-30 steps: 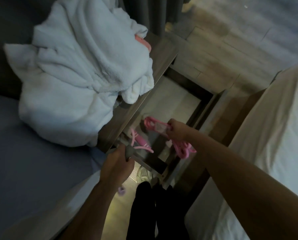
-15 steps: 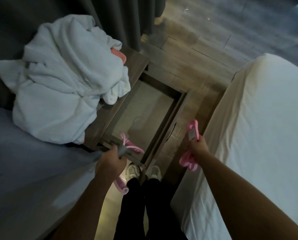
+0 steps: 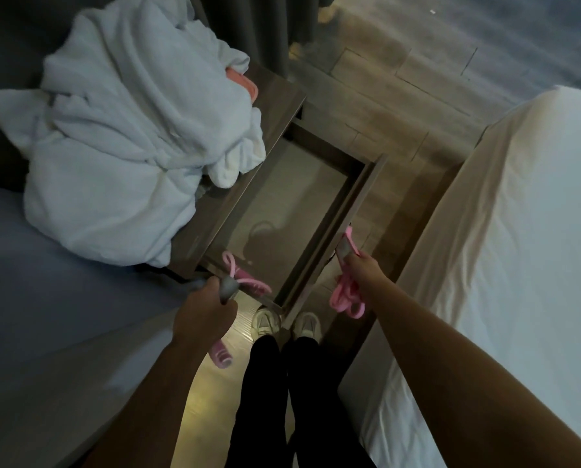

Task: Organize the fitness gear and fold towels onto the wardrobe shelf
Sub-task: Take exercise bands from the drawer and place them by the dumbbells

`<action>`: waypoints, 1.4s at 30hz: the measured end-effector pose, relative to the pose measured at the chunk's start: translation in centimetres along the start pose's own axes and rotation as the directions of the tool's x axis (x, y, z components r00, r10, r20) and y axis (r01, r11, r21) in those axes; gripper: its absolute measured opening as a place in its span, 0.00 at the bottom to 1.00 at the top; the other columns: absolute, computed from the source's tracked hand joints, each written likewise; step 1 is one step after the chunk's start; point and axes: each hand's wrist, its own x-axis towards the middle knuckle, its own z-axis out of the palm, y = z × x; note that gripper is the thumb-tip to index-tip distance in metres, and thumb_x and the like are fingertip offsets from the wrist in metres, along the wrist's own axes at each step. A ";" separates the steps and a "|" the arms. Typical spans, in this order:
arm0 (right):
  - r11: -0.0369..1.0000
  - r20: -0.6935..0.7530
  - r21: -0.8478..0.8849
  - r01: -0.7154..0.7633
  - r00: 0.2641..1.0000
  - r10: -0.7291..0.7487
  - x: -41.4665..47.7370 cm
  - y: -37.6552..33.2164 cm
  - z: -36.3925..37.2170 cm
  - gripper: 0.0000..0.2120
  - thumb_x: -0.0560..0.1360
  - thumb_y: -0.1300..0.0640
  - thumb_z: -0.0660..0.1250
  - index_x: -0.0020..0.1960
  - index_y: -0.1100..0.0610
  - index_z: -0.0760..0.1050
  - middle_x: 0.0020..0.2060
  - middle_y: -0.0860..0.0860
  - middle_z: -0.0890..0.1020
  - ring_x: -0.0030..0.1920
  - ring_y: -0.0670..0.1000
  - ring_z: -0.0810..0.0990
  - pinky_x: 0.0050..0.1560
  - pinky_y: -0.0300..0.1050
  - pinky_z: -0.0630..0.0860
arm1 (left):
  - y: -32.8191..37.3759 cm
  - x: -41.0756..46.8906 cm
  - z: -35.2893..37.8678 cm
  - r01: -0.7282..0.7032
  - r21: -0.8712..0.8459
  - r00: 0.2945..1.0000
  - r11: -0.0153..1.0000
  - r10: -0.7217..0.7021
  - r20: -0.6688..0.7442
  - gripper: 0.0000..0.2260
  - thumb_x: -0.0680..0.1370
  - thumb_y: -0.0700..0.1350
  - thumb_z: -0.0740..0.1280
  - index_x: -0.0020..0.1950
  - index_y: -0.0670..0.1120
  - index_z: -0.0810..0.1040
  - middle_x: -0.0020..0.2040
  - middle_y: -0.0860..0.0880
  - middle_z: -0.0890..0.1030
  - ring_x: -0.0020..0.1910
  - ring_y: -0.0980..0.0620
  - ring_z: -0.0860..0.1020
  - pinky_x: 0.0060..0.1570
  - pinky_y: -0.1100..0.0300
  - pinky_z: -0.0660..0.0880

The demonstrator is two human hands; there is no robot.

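Towels (image 3: 123,136) lie in a big white heap on the small surface (image 3: 282,96), hanging over the open drawer (image 3: 350,211). Left grip (image 3: 204,309) squeezes a grey handle (image 3: 227,288) with pink cords (image 3: 248,282). Right grip (image 3: 363,270) squeezes pink bands (image 3: 345,297) beside the white bed (image 3: 518,231).

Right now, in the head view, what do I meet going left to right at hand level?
Blue-grey bed cover, left hand gripping a grey-and-pink rope handle, pair of white sneakers, right hand holding a looped pink cord, white-sheeted bed.
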 end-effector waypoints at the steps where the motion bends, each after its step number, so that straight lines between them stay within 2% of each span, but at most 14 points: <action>1: 1.000 0.024 -0.002 0.007 1.000 -0.007 0.2 -0.2 0.2 0.18 0.83 0.57 0.57 0.71 0.59 0.65 0.55 0.63 0.75 0.36 0.52 0.77 0.30 0.43 0.78 | -0.1 0.0 -0.1 0.006 0.003 1.000 1.000 -0.006 -0.010 0.06 0.77 0.40 0.64 0.52 0.42 0.72 0.47 0.43 0.78 0.49 0.43 0.77 0.53 0.47 0.76; 4: 0.999 0.080 -0.017 0.027 0.996 -0.026 0.8 -0.8 1.5 0.19 0.83 0.56 0.57 0.72 0.57 0.63 0.57 0.64 0.75 0.36 0.53 0.78 0.37 0.46 0.80 | -0.6 -0.3 -0.3 0.014 0.011 0.999 1.000 -0.014 -0.034 0.07 0.77 0.41 0.65 0.54 0.42 0.72 0.48 0.43 0.79 0.51 0.42 0.78 0.53 0.47 0.76; 8: 0.996 0.148 -0.032 0.083 0.986 -0.077 1.7 -1.5 3.9 0.18 0.82 0.54 0.58 0.70 0.59 0.66 0.48 0.62 0.78 0.34 0.52 0.80 0.32 0.43 0.81 | -1.7 -0.4 -0.7 0.020 -0.014 0.997 1.000 -0.020 -0.072 0.09 0.77 0.43 0.65 0.56 0.46 0.71 0.46 0.45 0.79 0.47 0.43 0.79 0.50 0.49 0.77; 12: 0.989 0.189 -0.075 0.124 0.976 -0.108 2.9 -2.9 7.0 0.19 0.81 0.51 0.61 0.68 0.60 0.67 0.37 0.59 0.81 0.30 0.51 0.82 0.34 0.47 0.82 | -2.2 -0.7 -1.1 -0.049 -0.086 0.982 0.995 0.032 -0.186 0.06 0.76 0.48 0.66 0.46 0.53 0.69 0.38 0.50 0.77 0.41 0.45 0.79 0.43 0.52 0.77; 16: 0.984 0.252 -0.095 0.149 0.960 -0.121 3.9 -4.3 9.9 0.17 0.82 0.51 0.60 0.67 0.59 0.67 0.30 0.56 0.82 0.31 0.53 0.82 0.35 0.48 0.80 | -2.5 -0.5 -1.5 -0.065 -0.137 0.971 0.988 0.031 -0.239 0.09 0.76 0.51 0.66 0.39 0.56 0.67 0.35 0.51 0.76 0.38 0.45 0.78 0.39 0.53 0.76; 21: 0.985 0.274 -0.091 0.146 0.955 -0.116 4.5 -5.8 12.7 0.11 0.82 0.53 0.59 0.60 0.59 0.70 0.38 0.59 0.81 0.31 0.52 0.83 0.33 0.45 0.80 | -2.9 0.3 -1.8 -0.083 -0.145 0.967 0.986 0.045 -0.252 0.06 0.77 0.49 0.66 0.45 0.53 0.69 0.34 0.51 0.75 0.35 0.48 0.77 0.36 0.57 0.70; 24: 0.987 0.277 -0.084 0.138 0.955 -0.110 4.7 -6.4 14.1 0.10 0.82 0.54 0.59 0.59 0.59 0.70 0.38 0.59 0.80 0.33 0.53 0.82 0.37 0.47 0.82 | -2.9 0.8 -2.0 -0.088 -0.120 0.969 0.989 0.057 -0.241 0.06 0.77 0.49 0.66 0.46 0.49 0.71 0.35 0.50 0.76 0.35 0.49 0.77 0.36 0.57 0.72; 27: 0.986 0.296 -0.099 0.133 0.950 -0.099 4.7 -7.2 15.5 0.13 0.82 0.58 0.57 0.63 0.63 0.68 0.35 0.58 0.78 0.28 0.51 0.81 0.30 0.44 0.80 | -3.0 1.1 -2.2 -0.076 -0.103 0.975 0.992 0.053 -0.215 0.07 0.78 0.49 0.65 0.47 0.46 0.72 0.36 0.46 0.77 0.36 0.46 0.79 0.40 0.51 0.77; 29: 0.986 0.309 -0.097 0.138 0.946 -0.102 4.6 -7.7 16.2 0.15 0.82 0.60 0.56 0.67 0.63 0.66 0.35 0.58 0.77 0.24 0.49 0.80 0.25 0.40 0.77 | -3.1 1.3 -2.3 -0.075 -0.102 0.974 0.992 0.051 -0.219 0.07 0.78 0.50 0.65 0.45 0.48 0.71 0.36 0.46 0.77 0.36 0.45 0.79 0.41 0.50 0.78; 35: 0.984 0.305 -0.108 0.139 0.947 -0.100 5.0 -7.2 16.4 0.15 0.82 0.60 0.57 0.68 0.61 0.66 0.37 0.59 0.77 0.25 0.49 0.80 0.27 0.41 0.78 | -3.0 1.4 -2.0 -0.091 -0.107 0.969 0.990 0.063 -0.239 0.08 0.78 0.50 0.64 0.42 0.52 0.68 0.35 0.51 0.76 0.37 0.48 0.78 0.41 0.52 0.76; 37: 0.984 0.290 -0.107 0.141 0.951 -0.104 5.2 -7.2 16.2 0.13 0.82 0.60 0.57 0.65 0.61 0.67 0.37 0.59 0.78 0.27 0.50 0.80 0.32 0.44 0.81 | -3.2 1.5 -2.0 -0.094 -0.098 0.966 0.991 0.067 -0.250 0.09 0.78 0.50 0.65 0.40 0.53 0.66 0.35 0.51 0.76 0.37 0.48 0.78 0.40 0.54 0.75; 39: 0.982 0.270 -0.123 0.144 0.957 -0.106 5.2 -7.3 15.6 0.15 0.81 0.59 0.57 0.66 0.63 0.67 0.40 0.60 0.79 0.33 0.54 0.80 0.46 0.52 0.82 | -3.4 1.5 -2.0 -0.085 -0.097 0.967 0.992 0.058 -0.247 0.09 0.78 0.50 0.64 0.40 0.53 0.66 0.35 0.50 0.76 0.36 0.48 0.78 0.39 0.55 0.74; 40: 0.979 0.264 -0.138 0.153 0.958 -0.113 5.0 -7.2 15.1 0.16 0.81 0.58 0.57 0.67 0.63 0.67 0.44 0.61 0.80 0.36 0.54 0.80 0.50 0.54 0.81 | -3.5 1.4 -2.0 -0.075 -0.096 0.968 0.993 0.050 -0.244 0.08 0.78 0.51 0.63 0.41 0.53 0.67 0.35 0.50 0.76 0.36 0.49 0.78 0.38 0.55 0.74; 42: 0.973 0.269 -0.142 0.181 0.953 -0.138 3.7 -6.9 13.9 0.17 0.82 0.58 0.57 0.69 0.63 0.65 0.50 0.63 0.80 0.36 0.54 0.79 0.44 0.50 0.81 | -3.4 0.9 -2.3 -0.073 -0.078 0.964 0.994 0.050 -0.262 0.07 0.77 0.52 0.63 0.42 0.53 0.68 0.34 0.52 0.76 0.33 0.54 0.75 0.35 0.58 0.70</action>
